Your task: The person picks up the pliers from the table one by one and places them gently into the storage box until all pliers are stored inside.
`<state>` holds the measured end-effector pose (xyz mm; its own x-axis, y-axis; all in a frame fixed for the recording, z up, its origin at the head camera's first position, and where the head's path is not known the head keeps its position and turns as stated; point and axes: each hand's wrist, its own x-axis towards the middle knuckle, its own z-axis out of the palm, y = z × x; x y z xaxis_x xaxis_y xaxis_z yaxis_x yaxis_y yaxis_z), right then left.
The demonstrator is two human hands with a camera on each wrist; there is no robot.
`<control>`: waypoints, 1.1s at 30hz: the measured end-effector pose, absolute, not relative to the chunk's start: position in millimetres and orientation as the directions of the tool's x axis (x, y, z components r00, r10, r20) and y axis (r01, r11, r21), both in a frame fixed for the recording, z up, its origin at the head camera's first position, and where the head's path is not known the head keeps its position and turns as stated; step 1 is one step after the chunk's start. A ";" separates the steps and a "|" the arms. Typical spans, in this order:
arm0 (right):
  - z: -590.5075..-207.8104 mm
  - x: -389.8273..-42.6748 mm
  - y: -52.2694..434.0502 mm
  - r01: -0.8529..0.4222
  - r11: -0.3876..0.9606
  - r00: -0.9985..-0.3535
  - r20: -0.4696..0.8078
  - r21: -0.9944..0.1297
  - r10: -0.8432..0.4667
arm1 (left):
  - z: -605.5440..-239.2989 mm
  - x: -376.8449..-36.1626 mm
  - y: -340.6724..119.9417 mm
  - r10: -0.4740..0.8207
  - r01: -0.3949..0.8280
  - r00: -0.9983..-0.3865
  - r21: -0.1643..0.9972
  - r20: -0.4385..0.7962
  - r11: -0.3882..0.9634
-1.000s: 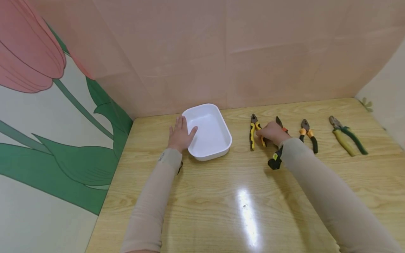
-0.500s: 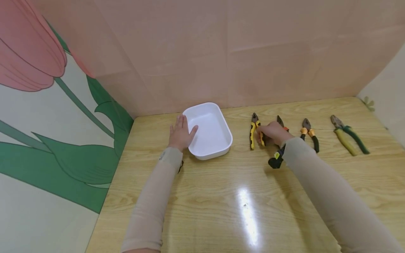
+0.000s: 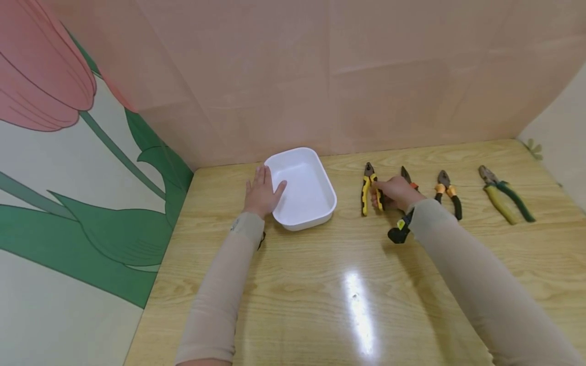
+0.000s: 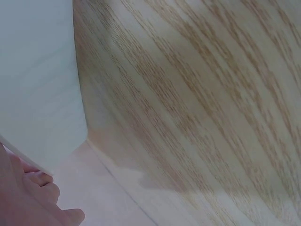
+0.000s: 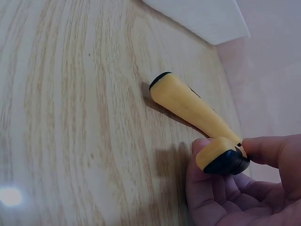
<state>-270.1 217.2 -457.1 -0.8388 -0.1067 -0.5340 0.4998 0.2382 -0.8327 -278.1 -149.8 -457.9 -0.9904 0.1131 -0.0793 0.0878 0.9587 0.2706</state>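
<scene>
The right hand (image 3: pixel 394 193) pinched one handle of the yellow-handled pliers (image 3: pixel 368 189), lying on the table (image 3: pixel 320 284) just right of the white tray (image 3: pixel 302 190), while the left hand (image 3: pixel 262 194), fingers straight, steadied the tray's left wall.

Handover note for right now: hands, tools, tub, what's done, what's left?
Left hand: flat and open, resting against the left side of the white tub.
Right hand: fingers pinching one handle of the yellow-and-black pliers, which are not clearly off the table.
Done: nothing in the tub.
Left: the gripped pliers; to their right lie the orange-handled pliers, the green-and-yellow pliers, and one more pair mostly hidden behind the right hand.
</scene>
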 end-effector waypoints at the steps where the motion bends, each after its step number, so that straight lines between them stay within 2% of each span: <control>1: -457.5 -270.1 216.9 0.503 0.237 -0.837 -0.537 -0.831 -0.104 | -457.9 -278.2 -149.8 0.114 0.089 -0.990 0.270 -0.079 0.959; 18: -457.4 -270.4 216.4 0.547 0.124 -0.818 -0.560 -0.828 -0.133 | -458.0 -279.1 -149.5 0.111 0.086 -0.990 0.260 -0.082 0.962; 33: -463.4 -269.6 214.9 0.518 0.160 -0.840 -0.535 -0.840 -0.092 | -461.2 -280.3 -150.5 0.112 0.080 -0.990 0.324 -0.080 0.943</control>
<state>-269.6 214.9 -463.4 -0.8398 -0.0918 -0.5350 0.5180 0.1595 -0.8404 -280.3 -150.5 -461.2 -0.9905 0.1121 -0.0803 0.0804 0.9426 0.3240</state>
